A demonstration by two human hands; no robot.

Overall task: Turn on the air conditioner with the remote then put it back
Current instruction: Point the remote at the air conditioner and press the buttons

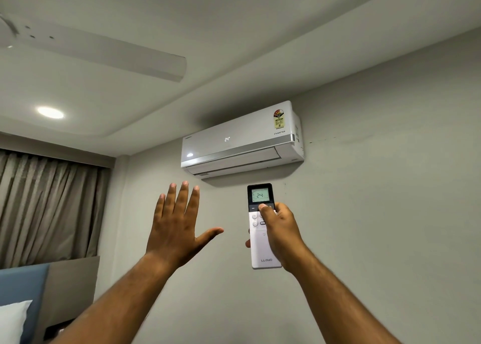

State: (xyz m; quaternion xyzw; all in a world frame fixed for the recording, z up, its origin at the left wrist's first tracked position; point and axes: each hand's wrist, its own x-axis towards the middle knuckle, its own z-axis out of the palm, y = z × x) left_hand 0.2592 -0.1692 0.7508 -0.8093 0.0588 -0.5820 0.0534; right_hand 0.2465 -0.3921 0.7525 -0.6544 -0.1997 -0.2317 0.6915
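Observation:
A white air conditioner (pixel 242 139) hangs high on the grey wall, its front panel lit with "24". Below it my right hand (pixel 279 235) is raised and wrapped around a white remote (pixel 261 247) with a dark top; the thumb rests on the buttons just under the small screen, which also reads "24". The remote points up toward the unit. My left hand (pixel 177 229) is lifted beside it, palm toward the wall, fingers spread, holding nothing.
A ceiling fan blade (pixel 104 54) crosses the upper left, near a round ceiling light (pixel 50 112). Beige curtains (pixel 49 208) hang at left. A blue headboard (pixel 26 283) and white pillow (pixel 13 320) sit at the lower left corner.

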